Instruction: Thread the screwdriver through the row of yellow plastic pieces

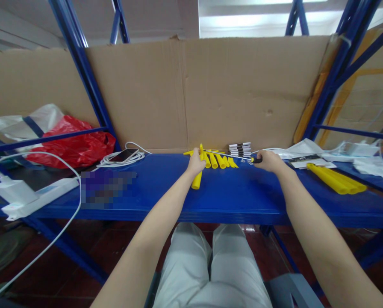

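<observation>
My left hand (196, 162) is closed around a yellow plastic tube (196, 181), whose flared lower end points toward me. In my right hand (268, 161) is a screwdriver (255, 160) with a black and yellow handle. Its thin metal shaft reaches left toward the upper part of the held tube; whether the tip touches is too small to tell. Just right of my left hand, several small yellow plastic pieces (222, 161) lie in a row on the blue bench (236, 192). Behind the shaft sits a stack of white and black slim packs (240, 149).
Several long yellow tubes (335, 179) lie at the right beside a black and white packet (311, 161). To the left are a coiled white cable (122, 159), a white power strip (44, 197) and a red plastic bag (76, 143). A cardboard sheet (140, 94) stands behind the bench.
</observation>
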The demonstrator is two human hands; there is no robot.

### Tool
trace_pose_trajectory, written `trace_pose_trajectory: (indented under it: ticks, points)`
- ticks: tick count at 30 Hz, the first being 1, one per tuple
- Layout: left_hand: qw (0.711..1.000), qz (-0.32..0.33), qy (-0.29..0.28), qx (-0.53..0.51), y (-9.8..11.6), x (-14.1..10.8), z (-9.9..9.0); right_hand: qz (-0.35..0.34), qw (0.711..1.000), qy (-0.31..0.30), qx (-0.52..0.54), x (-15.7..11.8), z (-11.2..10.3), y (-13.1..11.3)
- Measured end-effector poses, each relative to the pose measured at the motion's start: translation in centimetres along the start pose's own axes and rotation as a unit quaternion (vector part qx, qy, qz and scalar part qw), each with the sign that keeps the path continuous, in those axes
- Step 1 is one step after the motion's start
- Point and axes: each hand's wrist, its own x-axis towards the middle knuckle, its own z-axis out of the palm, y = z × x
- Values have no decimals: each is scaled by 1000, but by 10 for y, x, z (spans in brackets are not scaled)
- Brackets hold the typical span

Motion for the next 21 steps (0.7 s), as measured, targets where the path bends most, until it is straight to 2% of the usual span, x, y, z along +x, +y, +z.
trace_pose_trajectory:
  ticks: [6, 14, 21]
  points:
    - [1000, 3, -20, -10, -4, 0, 2, -14, 999, -29, 17, 1, 3, 4]
    - [1000, -6, -28, 2, -1, -1, 1, 17, 998, -61, -10, -4, -6, -8]
    - [999, -2, -30, 10, 1, -2, 0, 16, 998, -51, -20, -6, -8, -9]
